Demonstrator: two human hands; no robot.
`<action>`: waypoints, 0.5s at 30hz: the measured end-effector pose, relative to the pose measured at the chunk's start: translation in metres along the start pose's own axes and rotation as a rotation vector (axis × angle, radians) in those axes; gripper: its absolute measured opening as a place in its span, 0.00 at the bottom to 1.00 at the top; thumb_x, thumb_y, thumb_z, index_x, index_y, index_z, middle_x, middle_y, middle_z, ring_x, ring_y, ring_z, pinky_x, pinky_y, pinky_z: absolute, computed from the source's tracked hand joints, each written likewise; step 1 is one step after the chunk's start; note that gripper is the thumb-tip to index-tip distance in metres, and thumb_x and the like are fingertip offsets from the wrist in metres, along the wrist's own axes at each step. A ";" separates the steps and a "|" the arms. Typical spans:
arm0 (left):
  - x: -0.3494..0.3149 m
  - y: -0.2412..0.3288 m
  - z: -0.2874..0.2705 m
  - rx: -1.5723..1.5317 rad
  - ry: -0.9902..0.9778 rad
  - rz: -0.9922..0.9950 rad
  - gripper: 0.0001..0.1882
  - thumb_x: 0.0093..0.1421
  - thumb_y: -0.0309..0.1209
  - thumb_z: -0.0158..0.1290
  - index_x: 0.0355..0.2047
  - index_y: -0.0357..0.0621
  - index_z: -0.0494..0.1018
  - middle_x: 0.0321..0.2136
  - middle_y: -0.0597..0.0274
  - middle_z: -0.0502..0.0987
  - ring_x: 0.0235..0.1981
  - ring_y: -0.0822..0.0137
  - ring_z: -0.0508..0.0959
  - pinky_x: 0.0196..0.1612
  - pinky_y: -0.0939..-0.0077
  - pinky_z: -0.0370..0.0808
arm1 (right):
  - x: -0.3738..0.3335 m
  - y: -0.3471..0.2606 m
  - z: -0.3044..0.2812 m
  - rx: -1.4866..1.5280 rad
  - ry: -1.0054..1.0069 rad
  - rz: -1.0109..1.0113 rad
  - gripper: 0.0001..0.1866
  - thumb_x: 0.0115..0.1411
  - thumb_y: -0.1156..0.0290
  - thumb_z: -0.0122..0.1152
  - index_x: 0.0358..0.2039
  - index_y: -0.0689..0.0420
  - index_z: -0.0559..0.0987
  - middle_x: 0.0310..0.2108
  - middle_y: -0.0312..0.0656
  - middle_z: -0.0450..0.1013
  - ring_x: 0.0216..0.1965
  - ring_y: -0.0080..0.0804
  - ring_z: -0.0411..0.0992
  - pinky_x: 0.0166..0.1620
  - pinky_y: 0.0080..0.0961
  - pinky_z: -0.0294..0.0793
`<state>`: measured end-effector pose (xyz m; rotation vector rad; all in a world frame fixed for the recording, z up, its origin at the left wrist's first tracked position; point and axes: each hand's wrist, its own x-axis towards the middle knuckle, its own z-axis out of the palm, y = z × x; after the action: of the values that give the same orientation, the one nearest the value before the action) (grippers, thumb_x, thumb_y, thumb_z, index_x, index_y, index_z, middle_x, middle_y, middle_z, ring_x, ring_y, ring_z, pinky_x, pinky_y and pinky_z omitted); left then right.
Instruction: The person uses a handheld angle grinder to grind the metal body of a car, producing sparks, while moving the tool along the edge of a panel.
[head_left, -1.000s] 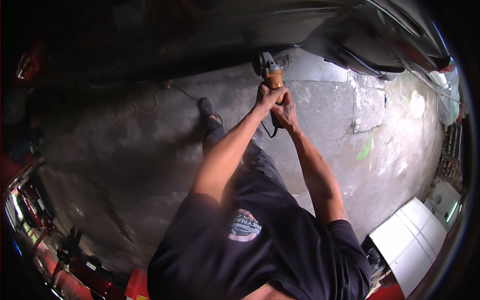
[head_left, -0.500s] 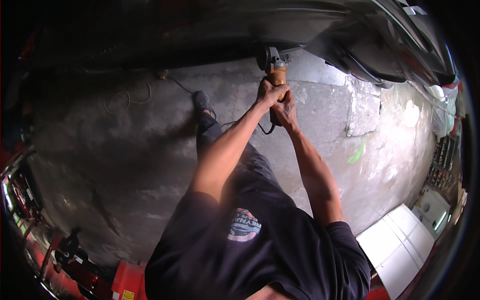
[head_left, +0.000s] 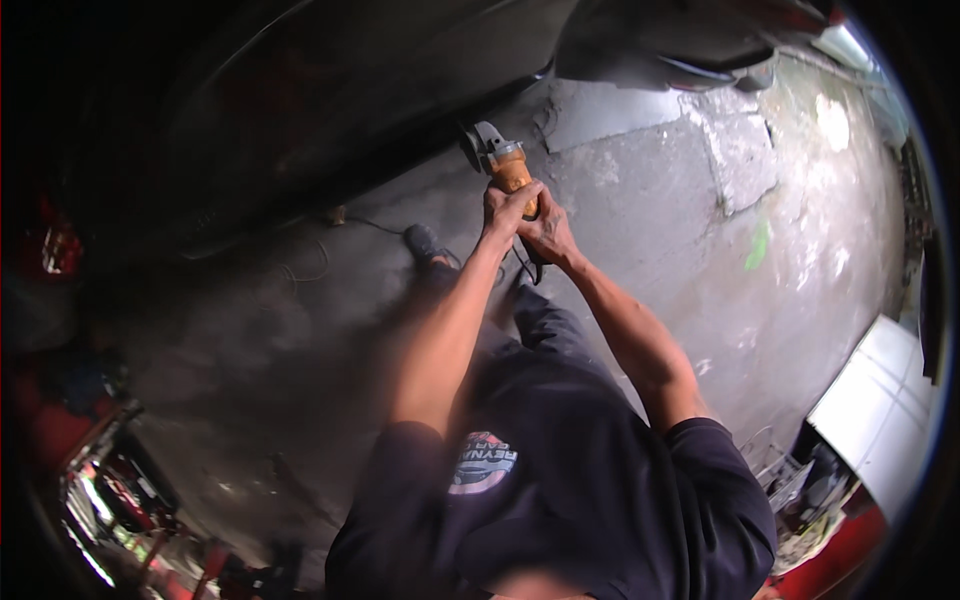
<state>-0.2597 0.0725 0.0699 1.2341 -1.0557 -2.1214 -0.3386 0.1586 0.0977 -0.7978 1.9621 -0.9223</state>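
Basically we see both hands — left hand (head_left: 508, 208), right hand (head_left: 545, 232) — clamped together on an orange angle grinder (head_left: 500, 162) upper centre, bracing its head against the dark car body (head_left: 330, 90).

The grey, cracked concrete floor (head_left: 650, 200) is stained and patchy, with a green smear (head_left: 760, 245) to the right. A thin dark cable (head_left: 370, 225) trails across it from a small plug (head_left: 338, 214). A black shoe (head_left: 422, 242) stands on it. A flat white panel (head_left: 880, 400) lies at the right edge.

1 angle grinder (head_left: 503, 165), 2 hands (head_left: 525, 215)
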 end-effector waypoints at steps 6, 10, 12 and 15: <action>-0.021 -0.023 -0.011 0.082 -0.079 -0.061 0.22 0.56 0.36 0.68 0.45 0.36 0.76 0.37 0.62 0.79 0.37 0.71 0.80 0.40 0.75 0.76 | -0.022 0.020 0.001 0.053 -0.020 0.041 0.42 0.51 0.45 0.70 0.60 0.57 0.68 0.42 0.62 0.78 0.47 0.59 0.78 0.47 0.45 0.75; -0.040 -0.032 -0.014 0.171 -0.093 -0.126 0.24 0.55 0.36 0.69 0.47 0.37 0.75 0.38 0.59 0.79 0.38 0.70 0.80 0.42 0.73 0.77 | -0.046 0.032 0.002 0.133 0.002 0.032 0.45 0.50 0.46 0.70 0.64 0.54 0.66 0.45 0.63 0.78 0.49 0.61 0.77 0.50 0.47 0.75; -0.054 -0.035 -0.008 0.165 -0.115 -0.150 0.27 0.57 0.35 0.68 0.51 0.35 0.71 0.42 0.58 0.78 0.41 0.69 0.80 0.44 0.73 0.77 | -0.061 0.039 -0.002 0.221 0.005 0.034 0.45 0.49 0.47 0.70 0.64 0.54 0.66 0.47 0.64 0.77 0.51 0.61 0.76 0.51 0.47 0.74; -0.075 -0.032 0.010 0.186 -0.201 -0.173 0.29 0.60 0.36 0.65 0.56 0.35 0.66 0.47 0.58 0.76 0.46 0.68 0.79 0.46 0.70 0.78 | -0.074 0.050 -0.019 0.358 0.034 0.064 0.47 0.48 0.50 0.71 0.65 0.60 0.66 0.49 0.61 0.77 0.51 0.53 0.77 0.53 0.41 0.75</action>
<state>-0.2328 0.1482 0.0857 1.2552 -1.3002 -2.3631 -0.3297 0.2499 0.0940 -0.5140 1.7686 -1.2108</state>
